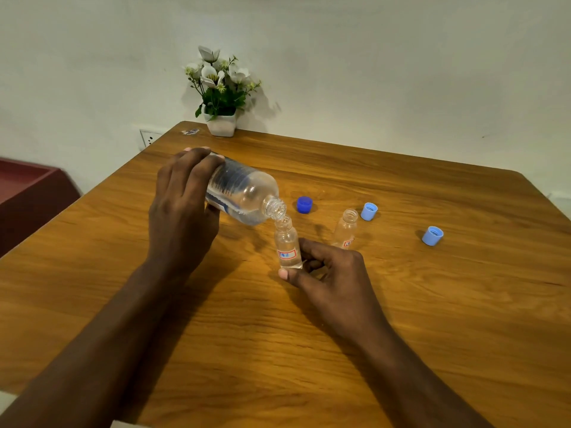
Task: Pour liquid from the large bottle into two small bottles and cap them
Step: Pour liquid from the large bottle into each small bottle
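Note:
My left hand [182, 205] grips the large clear bottle [244, 193] round its body and holds it tipped, its open mouth right over the neck of a small clear bottle [288, 244]. My right hand [327, 273] pinches that small bottle near its base, upright on the table. A little clear liquid shows at its bottom. The second small bottle [346, 228] stands uncapped just to the right. A dark blue cap [304, 205] lies behind the bottles. Two light blue caps [369, 211] [432, 235] lie to the right.
The wooden table [278, 335] reaches to the wall. A white pot of artificial flowers [221, 97] stands at its far edge. A dark red piece of furniture [27, 193] sits low to the left, beside a wall socket [147, 138].

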Motion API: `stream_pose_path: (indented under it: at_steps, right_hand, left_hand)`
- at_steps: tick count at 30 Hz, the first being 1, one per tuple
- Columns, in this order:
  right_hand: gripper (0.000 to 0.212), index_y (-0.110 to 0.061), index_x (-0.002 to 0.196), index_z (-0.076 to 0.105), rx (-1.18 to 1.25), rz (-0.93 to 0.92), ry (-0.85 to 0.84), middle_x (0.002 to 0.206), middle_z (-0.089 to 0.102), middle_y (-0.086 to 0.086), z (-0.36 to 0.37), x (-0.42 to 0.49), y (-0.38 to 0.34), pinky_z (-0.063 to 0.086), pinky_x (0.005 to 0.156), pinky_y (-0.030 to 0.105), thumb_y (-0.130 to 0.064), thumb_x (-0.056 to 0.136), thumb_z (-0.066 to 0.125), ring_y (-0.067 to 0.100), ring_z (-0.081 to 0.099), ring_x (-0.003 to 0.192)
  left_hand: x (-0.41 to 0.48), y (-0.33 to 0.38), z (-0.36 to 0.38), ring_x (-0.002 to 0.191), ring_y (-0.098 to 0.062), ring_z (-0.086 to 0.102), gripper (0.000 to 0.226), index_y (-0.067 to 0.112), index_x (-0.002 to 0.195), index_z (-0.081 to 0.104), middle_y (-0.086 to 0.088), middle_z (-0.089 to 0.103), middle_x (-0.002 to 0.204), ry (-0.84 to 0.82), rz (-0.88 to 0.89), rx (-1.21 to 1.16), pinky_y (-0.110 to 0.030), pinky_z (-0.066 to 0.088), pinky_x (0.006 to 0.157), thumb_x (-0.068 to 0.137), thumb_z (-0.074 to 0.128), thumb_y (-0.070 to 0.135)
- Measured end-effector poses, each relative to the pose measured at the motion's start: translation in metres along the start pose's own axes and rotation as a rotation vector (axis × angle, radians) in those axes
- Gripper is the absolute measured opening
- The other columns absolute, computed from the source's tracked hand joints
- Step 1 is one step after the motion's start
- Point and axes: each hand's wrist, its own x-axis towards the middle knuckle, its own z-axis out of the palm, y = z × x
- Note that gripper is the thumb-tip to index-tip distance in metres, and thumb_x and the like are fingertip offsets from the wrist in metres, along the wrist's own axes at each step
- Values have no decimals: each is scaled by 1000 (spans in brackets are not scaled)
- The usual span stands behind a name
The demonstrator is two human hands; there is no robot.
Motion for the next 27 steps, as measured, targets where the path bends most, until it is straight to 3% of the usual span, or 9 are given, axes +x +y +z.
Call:
stream_pose_path:
  at_steps: [19,27]
  right_hand:
    - [22,-21,99,74,-9,8,-9,89,75,-8,-1,0,0,52,73,35,-16,78,77,10,67,77]
    - [27,-24,101,74,-5,-4,8,91,74,-14,-1,0,-1,53,72,27,-14,77,78,6,66,77]
  left_hand:
    - [-1,1,0,122,-37,46,57,5,124,48,-21,54,128,2,-5,13,-37,40,98,73,69,-10]
    - [-4,4,1,124,-35,44,62,5,126,48,-20,53,129,-27,-39,-9,-32,37,98,71,71,-9]
